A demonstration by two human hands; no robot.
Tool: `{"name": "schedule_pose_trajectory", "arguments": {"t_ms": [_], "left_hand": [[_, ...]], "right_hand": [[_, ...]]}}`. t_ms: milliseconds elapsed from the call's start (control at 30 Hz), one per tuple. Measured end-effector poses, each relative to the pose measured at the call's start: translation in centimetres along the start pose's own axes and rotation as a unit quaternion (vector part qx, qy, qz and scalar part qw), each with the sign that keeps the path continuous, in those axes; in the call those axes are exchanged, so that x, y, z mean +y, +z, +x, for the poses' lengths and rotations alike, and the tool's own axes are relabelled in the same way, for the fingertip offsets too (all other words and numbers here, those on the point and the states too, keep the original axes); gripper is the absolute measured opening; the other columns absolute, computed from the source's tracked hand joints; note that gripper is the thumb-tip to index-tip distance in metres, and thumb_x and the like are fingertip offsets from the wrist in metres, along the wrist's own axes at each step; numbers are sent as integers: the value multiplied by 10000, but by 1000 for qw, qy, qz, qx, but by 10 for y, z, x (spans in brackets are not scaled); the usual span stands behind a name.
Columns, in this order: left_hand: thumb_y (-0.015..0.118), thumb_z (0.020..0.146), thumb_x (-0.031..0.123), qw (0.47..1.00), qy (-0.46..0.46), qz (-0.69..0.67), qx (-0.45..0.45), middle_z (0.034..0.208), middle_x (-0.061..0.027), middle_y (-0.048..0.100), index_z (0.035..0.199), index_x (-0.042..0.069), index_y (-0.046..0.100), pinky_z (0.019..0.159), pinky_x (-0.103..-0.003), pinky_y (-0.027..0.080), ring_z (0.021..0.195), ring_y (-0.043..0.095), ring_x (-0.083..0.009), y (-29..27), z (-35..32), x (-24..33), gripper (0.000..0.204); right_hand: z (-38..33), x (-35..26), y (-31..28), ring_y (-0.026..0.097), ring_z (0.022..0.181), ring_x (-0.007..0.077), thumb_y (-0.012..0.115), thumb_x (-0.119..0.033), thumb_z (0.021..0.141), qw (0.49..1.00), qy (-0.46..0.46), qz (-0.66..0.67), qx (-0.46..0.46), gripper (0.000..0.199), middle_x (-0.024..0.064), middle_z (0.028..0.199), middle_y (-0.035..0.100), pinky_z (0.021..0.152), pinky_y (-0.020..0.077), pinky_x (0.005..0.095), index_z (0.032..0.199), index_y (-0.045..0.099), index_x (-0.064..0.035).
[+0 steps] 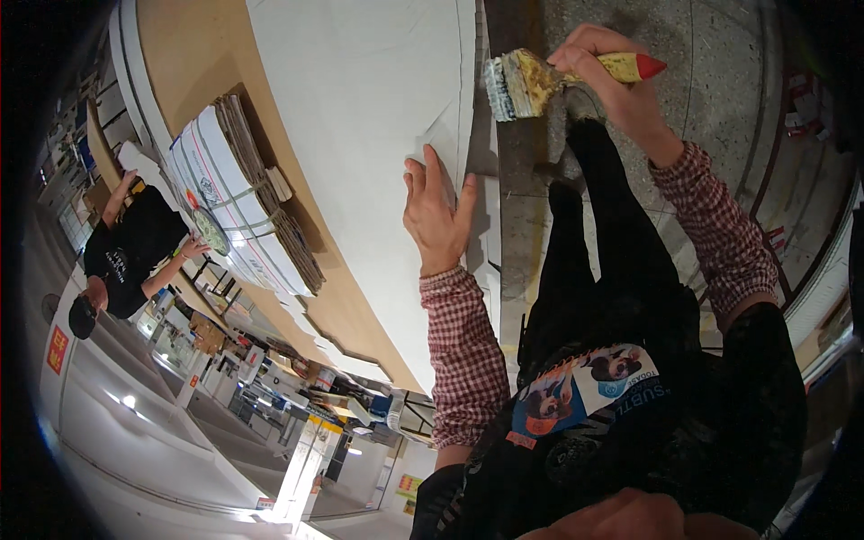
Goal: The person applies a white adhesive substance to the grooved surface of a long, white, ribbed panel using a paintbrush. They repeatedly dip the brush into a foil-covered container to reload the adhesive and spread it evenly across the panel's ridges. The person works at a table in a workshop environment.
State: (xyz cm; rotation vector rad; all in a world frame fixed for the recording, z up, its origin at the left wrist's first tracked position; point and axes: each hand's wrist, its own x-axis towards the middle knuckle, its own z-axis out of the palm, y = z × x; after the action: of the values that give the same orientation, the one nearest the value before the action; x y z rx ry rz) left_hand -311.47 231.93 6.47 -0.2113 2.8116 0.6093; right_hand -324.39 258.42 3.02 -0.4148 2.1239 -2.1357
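My right hand (605, 72) grips a wide paintbrush (531, 83) with a yellowed handle, a red tip and glue-stained bristles, held in the air over the speckled floor beside the table's edge. My left hand (438, 214) lies flat, fingers spread, on the edge of a stack of white sheets (378, 117) that lies on a long brown table (193, 54). The brush bristles are just right of the sheets' edge and do not touch them.
A bound bundle of flat cardboard pieces (238, 193) lies on the table farther along. Another person in a black shirt and cap (126, 252) stands at the table's far side. Shelving and a bright aisle (270, 387) lie beyond. The speckled floor (720, 108) is to my right.
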Motion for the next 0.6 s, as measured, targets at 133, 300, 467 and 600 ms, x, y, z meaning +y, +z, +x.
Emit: {"name": "schedule_pose_trajectory", "arguments": {"t_ms": [133, 300, 467, 600], "left_hand": [[647, 846, 368, 1000, -7, -8, -14, 1304, -401, 444, 1373, -24, 449, 1005, -486, 422, 1220, 446, -542, -5, 3, 1, 686], [655, 838, 384, 1000, 7, 1, 5, 1307, -402, 442, 1372, -11, 458, 965, -488, 454, 1201, 450, -564, -2, 0, -6, 693], [653, 837, 406, 1000, 6, 16, 1, 1297, -407, 446, 1358, -20, 470, 931, -506, 473, 1184, 456, -576, -4, 1, -5, 697], [653, 837, 414, 1000, 16, 18, 10, 1293, -409, 448, 1350, -22, 476, 910, -511, 485, 1170, 467, -580, -3, 1, -8, 697]], "right_hand": [[-7, 8, 10, 605, 804, 142, 514, -49, 939, 999, -33, 2, -30, 193, 83, 838, 637, 735, 490, 290, 798, 634, 4], [-23, -1, 18, 619, 813, 165, 510, -51, 940, 998, -13, 12, -68, 187, 87, 835, 630, 732, 500, 297, 806, 628, 4], [-8, 4, 14, 637, 861, 171, 492, -61, 957, 999, -37, 14, -8, 163, 84, 866, 638, 781, 514, 301, 892, 629, -1], [-18, 5, 19, 641, 860, 164, 486, -69, 965, 995, -4, 12, -99, 190, 80, 865, 640, 793, 517, 298, 867, 634, -1]]}}
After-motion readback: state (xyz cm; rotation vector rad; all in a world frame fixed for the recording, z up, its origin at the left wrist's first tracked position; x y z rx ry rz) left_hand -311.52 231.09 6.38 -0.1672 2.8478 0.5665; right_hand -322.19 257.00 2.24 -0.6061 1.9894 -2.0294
